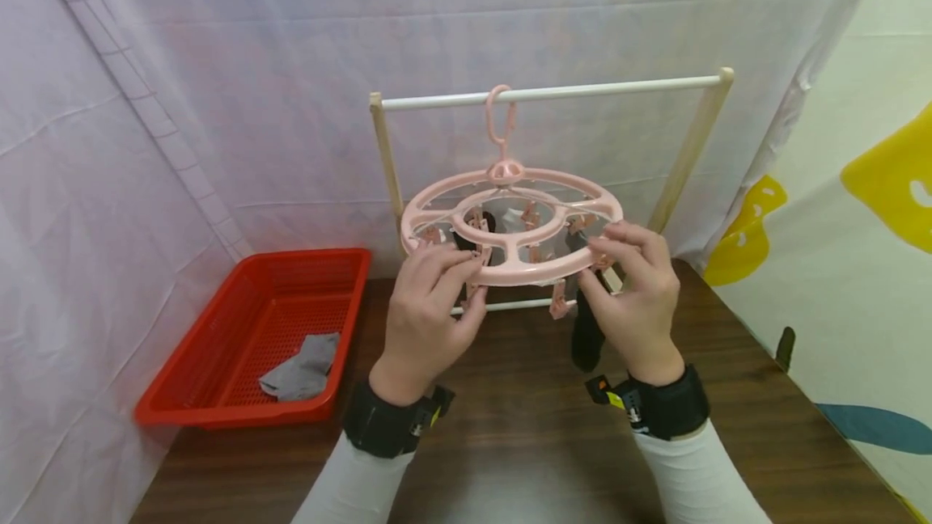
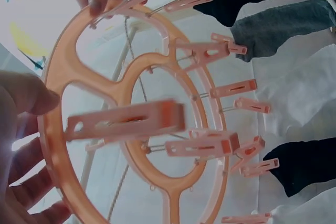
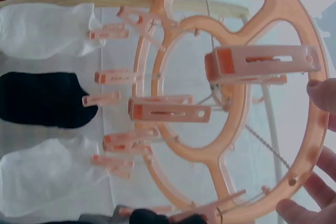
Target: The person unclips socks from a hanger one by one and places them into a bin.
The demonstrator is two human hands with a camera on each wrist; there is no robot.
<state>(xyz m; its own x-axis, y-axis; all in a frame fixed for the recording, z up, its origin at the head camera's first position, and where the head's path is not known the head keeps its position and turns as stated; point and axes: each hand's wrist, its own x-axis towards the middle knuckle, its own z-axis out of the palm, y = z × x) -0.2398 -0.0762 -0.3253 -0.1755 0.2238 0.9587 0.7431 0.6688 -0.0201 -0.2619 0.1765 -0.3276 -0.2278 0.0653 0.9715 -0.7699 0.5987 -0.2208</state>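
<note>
The left hand (image 1: pixel 434 306) and the right hand (image 1: pixel 641 297) each pinch the front rim of a round pink hanger (image 1: pixel 513 273), 1 hand at each side. On each hand the thumb presses the rim from below and the other fingers bend over it, a little apart. The hanger is in the middle, above the brown table (image 1: pixel 510 427), with its pink hook (image 1: pixel 489 116) looped on a white bar (image 1: pixel 604 90). The bar sits between 2 wooden posts (image 1: pixel 692 156).

To the left, a red basket (image 1: pixel 357 281) stands on the table, with a grey cloth (image 1: pixel 302 369) crumpled inside. Pale sheets (image 1: pixel 291 103) make the back wall and the left wall. On the right is a white wall with yellow shapes (image 1: pixel 739 241).

The hanger looks smooth and shiny, like plastic: a big ring with a smaller ring inside. Pink clips (image 1: pixel 559 300) dangle under it, long and thin with slots cut in them. Some grip soft cloths: 2 white cloths (image 3: pixel 47 169) with a black cloth (image 3: pixel 44 100) between them, and a dark grey cloth (image 2: pixel 283 27) too. The table has wood stripes. Black bands (image 1: pixel 666 403) go round the wrists, over white sleeves (image 1: pixel 357 483).
</note>
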